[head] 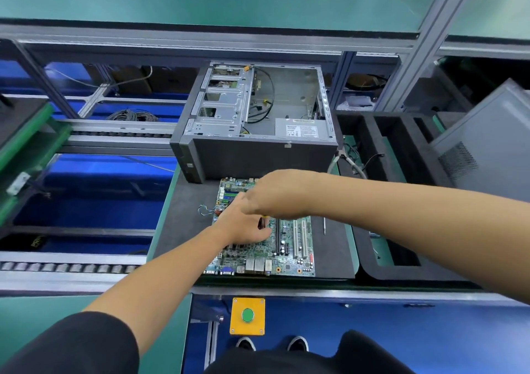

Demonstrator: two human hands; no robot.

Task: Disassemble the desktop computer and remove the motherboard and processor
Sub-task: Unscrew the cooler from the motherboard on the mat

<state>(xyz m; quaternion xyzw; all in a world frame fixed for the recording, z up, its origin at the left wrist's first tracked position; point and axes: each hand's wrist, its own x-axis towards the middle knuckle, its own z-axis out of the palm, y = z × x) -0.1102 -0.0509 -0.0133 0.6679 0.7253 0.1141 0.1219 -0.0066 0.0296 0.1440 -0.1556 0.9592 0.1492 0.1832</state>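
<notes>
Nearest, I note a yellow box with a green button [247,315] on the bench front. Beyond it the motherboard [289,247] lies flat on the dark mat [183,216]. My left hand [243,224] rests on the board; my right hand [275,193] crosses above it, hiding both grips, so I cannot tell either. A screwdriver [324,225] lies right of the board. Farthest, the open computer case [258,121] stands gutted.
</notes>
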